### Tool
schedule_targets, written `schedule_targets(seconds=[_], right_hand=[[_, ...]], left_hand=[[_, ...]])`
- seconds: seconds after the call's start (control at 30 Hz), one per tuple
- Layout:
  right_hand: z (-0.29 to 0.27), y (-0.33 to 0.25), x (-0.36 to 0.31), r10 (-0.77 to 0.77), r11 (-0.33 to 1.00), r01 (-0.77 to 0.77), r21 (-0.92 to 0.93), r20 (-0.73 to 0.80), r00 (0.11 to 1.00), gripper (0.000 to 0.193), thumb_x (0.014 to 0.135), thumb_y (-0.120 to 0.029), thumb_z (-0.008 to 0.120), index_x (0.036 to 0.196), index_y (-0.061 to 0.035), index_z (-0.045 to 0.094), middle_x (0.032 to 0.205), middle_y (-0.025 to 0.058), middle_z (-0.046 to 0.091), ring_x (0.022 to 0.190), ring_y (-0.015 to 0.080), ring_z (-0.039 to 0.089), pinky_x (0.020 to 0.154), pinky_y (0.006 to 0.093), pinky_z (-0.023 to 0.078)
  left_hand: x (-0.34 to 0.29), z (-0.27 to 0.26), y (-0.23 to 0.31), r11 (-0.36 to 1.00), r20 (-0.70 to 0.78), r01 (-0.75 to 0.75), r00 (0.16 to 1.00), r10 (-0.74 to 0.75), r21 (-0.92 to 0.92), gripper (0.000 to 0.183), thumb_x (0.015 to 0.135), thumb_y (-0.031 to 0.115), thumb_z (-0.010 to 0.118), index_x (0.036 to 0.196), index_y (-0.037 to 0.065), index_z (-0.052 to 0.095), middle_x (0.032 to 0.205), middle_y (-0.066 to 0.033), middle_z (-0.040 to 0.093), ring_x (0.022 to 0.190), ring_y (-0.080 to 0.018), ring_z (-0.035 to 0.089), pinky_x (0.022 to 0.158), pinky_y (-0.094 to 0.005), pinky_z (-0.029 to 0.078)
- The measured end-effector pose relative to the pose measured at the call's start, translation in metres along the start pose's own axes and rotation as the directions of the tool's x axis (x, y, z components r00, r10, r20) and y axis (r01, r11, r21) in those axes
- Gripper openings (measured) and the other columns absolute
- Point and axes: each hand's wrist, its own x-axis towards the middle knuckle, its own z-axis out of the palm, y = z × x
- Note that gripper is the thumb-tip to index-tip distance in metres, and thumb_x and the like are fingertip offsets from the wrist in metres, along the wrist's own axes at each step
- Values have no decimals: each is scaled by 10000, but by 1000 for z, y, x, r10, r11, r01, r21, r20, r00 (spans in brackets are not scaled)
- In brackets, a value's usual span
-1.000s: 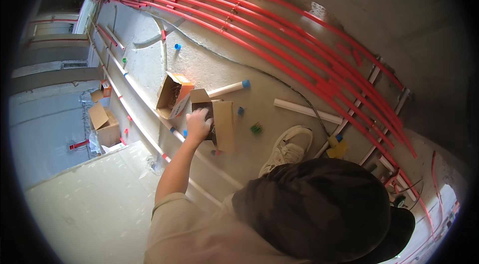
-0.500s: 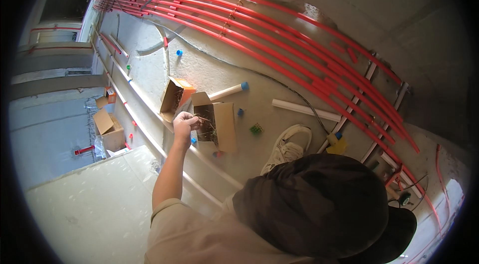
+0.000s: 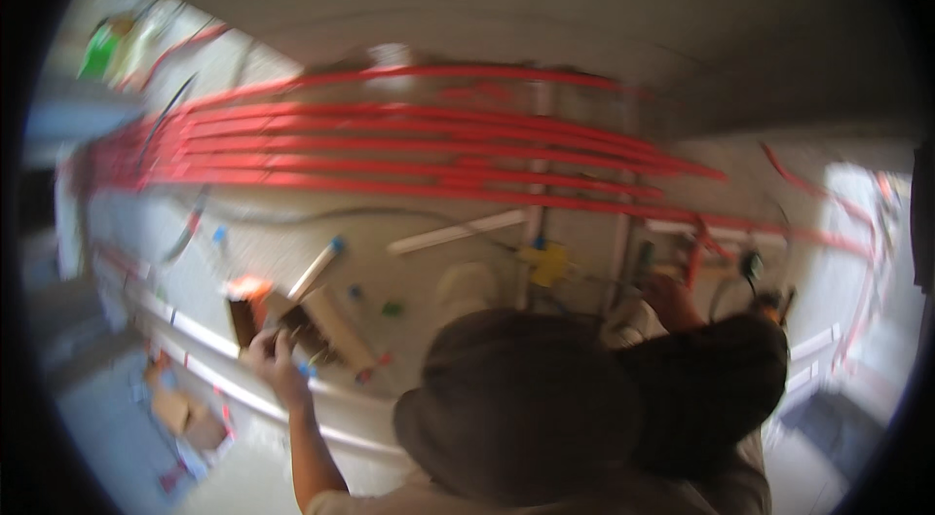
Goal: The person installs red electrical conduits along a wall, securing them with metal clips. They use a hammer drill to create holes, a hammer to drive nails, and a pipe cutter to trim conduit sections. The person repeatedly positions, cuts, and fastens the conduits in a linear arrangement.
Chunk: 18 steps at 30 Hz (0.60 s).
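My left hand (image 3: 271, 355) is beside an open cardboard box (image 3: 341, 330) holding thin, wiry bits. Its fingers are curled in a pinch; what they hold, if anything, is too blurred to make out. Touching the box on its left stands a second open carton with an orange side (image 3: 250, 291). My right hand (image 3: 670, 303) reaches out past the dark cap on the right, near red pipe pieces (image 3: 695, 252) on the floor. Motion smears its fingers, and the cap hides part of the arm.
Several long red pipes (image 3: 390, 150) run across the floor beside the wall. White pipes (image 3: 458, 231) lie about, one with a blue end (image 3: 336, 244). A yellow piece (image 3: 547, 264) and a small green piece (image 3: 392, 309) are nearby. Another cardboard box (image 3: 185, 415) stands at lower left.
The view has swung round and blurred. My left hand has come away from the box opening to its left side. My right hand, hidden before, now shows at the right.
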Motion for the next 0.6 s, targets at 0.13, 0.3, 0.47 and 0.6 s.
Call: schedule_targets(seconds=[0.13,0.3,0.47,0.6], right_hand=[[-28,-30,29,463,827,-488,278,156,873,201,977,-208,624,1063,-33,676,1019,222,679,999,443,663,820,522,537],[-44,-50,53,622,670,-593,446,98,777,177,960,-195,685,1018,-28,689,955,196,707,904,405,697,761,489,536],[-41,-44,27,732,641,-623,449,-111,673,164,957,-128,728,1054,-5,683,932,158,690,790,296,679,722,407,526],[-53,-21,-6,843,511,-636,578,-195,501,197,941,-110,745,1085,6,677,923,160,674,788,261,663,730,370,527]], left_hand=[[-15,67,81,974,313,-4,947,77,-228,76,944,-33,679,1002,-3,641,903,-56,663,757,-129,629,705,-272,523],[-31,195,155,987,849,-120,506,154,-107,191,936,28,688,1109,-47,660,808,-94,659,687,-150,633,601,-283,490],[-93,325,189,899,975,432,219,-29,-70,170,952,13,698,1103,-59,673,843,-88,678,667,-162,646,528,-277,458],[-123,395,181,951,997,307,59,-47,27,269,924,13,744,1172,-69,677,886,-108,728,713,-149,683,553,-261,502]])
